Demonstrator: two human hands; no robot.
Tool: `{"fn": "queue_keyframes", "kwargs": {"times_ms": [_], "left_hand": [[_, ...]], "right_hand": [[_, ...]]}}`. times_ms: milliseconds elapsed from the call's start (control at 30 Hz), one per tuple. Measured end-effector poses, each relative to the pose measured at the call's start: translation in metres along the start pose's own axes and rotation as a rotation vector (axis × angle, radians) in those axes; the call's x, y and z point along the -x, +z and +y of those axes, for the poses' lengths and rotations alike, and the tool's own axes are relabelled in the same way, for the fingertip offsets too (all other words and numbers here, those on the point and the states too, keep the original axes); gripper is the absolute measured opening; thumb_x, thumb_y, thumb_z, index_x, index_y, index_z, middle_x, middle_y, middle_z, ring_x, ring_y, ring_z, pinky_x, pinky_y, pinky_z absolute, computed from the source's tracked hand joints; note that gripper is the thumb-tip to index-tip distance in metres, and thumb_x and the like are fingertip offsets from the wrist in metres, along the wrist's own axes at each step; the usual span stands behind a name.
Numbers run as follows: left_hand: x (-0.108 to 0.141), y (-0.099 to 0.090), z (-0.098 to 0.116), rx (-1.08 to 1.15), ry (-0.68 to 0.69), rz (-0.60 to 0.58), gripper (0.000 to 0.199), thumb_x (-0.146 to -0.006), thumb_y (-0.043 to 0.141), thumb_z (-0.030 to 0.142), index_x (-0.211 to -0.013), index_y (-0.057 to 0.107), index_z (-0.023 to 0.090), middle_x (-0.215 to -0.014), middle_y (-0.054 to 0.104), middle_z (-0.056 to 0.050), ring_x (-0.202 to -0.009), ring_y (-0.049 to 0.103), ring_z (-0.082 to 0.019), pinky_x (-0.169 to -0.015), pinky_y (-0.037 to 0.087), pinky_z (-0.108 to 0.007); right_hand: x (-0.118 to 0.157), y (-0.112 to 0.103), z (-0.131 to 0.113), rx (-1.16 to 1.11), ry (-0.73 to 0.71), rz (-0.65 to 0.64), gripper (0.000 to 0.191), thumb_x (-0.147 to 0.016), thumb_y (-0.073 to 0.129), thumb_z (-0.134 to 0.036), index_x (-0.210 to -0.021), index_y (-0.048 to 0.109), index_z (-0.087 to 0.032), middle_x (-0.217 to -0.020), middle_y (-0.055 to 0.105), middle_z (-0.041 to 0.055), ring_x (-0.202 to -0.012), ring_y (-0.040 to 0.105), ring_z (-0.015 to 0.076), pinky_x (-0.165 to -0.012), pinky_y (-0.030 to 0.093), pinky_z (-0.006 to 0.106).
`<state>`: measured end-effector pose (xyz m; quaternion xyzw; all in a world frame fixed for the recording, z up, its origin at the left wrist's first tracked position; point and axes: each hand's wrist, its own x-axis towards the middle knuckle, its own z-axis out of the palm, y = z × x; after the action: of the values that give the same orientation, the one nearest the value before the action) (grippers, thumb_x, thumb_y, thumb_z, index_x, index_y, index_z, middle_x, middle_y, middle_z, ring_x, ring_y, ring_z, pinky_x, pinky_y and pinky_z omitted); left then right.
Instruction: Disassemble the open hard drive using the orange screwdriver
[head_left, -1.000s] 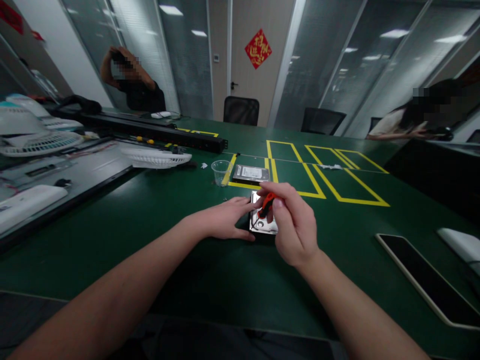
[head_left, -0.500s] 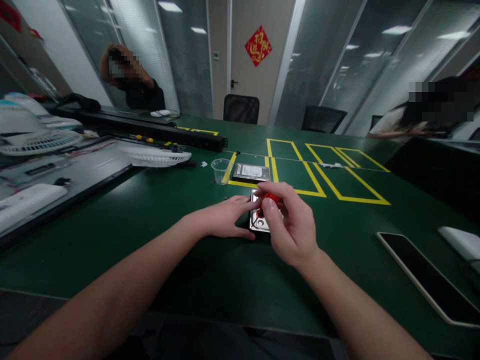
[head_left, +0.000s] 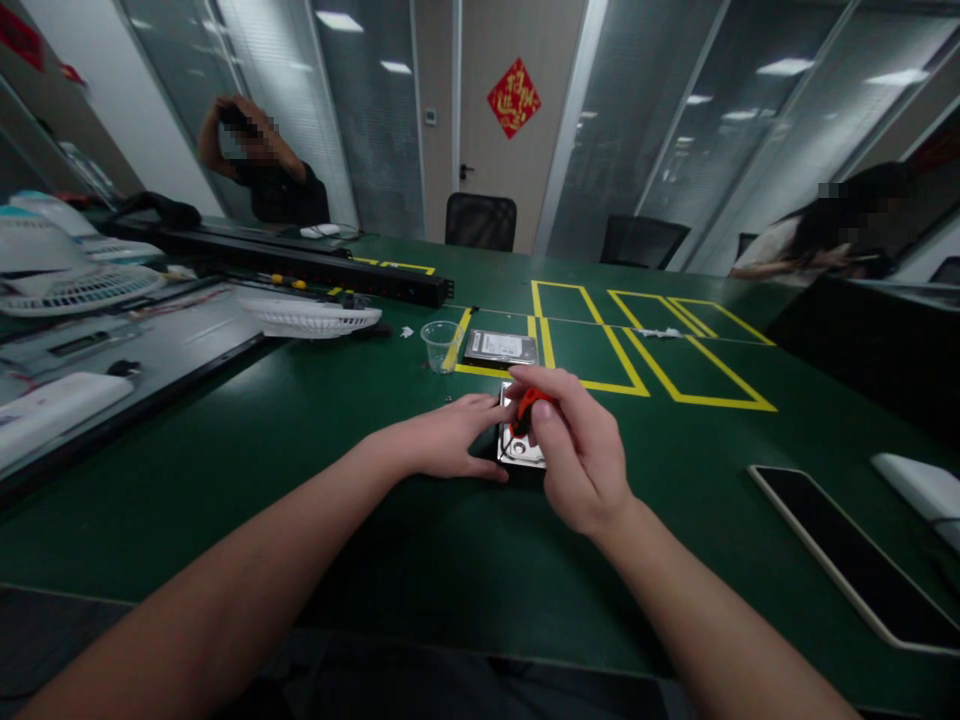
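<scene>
A silver hard drive (head_left: 525, 458) lies on the green table in front of me, partly covered by my hands. My left hand (head_left: 454, 437) steadies its left side, with the thumb at the near corner and the fingers along the far part. Over the drive, my right hand (head_left: 586, 445) is closed around a red and black screwdriver (head_left: 531, 408). The screwdriver's shaft slants down toward the drive's near left corner. Just beyond, a second hard drive (head_left: 501, 346) rests label up inside a yellow tape outline, next to a clear plastic cup (head_left: 441, 350).
On the left are a large panel (head_left: 161, 335), white fan-like grilles (head_left: 311, 318) and a long black bar (head_left: 360, 275). A phone (head_left: 855, 555) lies at right, near a dark screen (head_left: 877, 350). Two people sit across the table (head_left: 420, 600).
The screwdriver handle has turned slightly in my right hand, and the fingers have shifted a little. My left hand stays on the drive. The whole view has shifted slightly.
</scene>
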<state>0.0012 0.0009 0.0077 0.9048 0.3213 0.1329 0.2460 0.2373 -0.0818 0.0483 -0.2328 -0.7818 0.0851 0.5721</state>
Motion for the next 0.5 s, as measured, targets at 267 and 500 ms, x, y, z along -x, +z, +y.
{"fn": "queue_keyframes", "kwargs": {"times_ms": [267,500], "left_hand": [[-0.0010,-0.0005,-0.0002,-0.004,-0.026,-0.016,0.105,-0.100,0.106,0.065,-0.188,0.063,0.027,-0.199,0.059,-0.023,-0.188,0.053,-0.054,-0.156,0.045,-0.074],[-0.0015,0.0007,0.0020,-0.004,-0.026,-0.008,0.099,-0.102,0.106,0.061,-0.186,0.065,0.029,-0.193,0.064,-0.021,-0.185,0.056,-0.052,-0.155,0.047,-0.071]], "right_hand": [[0.0016,0.0010,0.0012,-0.005,0.023,0.007,0.038,-0.133,0.055,-0.032,-0.159,0.081,-0.029,-0.134,0.093,0.0110,-0.106,0.090,0.0273,-0.100,0.080,0.051],[0.0004,0.0007,0.0034,0.023,-0.030,0.015,0.033,-0.132,0.060,-0.029,-0.159,0.079,-0.028,-0.133,0.092,0.0108,-0.113,0.091,0.0276,-0.099,0.079,0.048]]}}
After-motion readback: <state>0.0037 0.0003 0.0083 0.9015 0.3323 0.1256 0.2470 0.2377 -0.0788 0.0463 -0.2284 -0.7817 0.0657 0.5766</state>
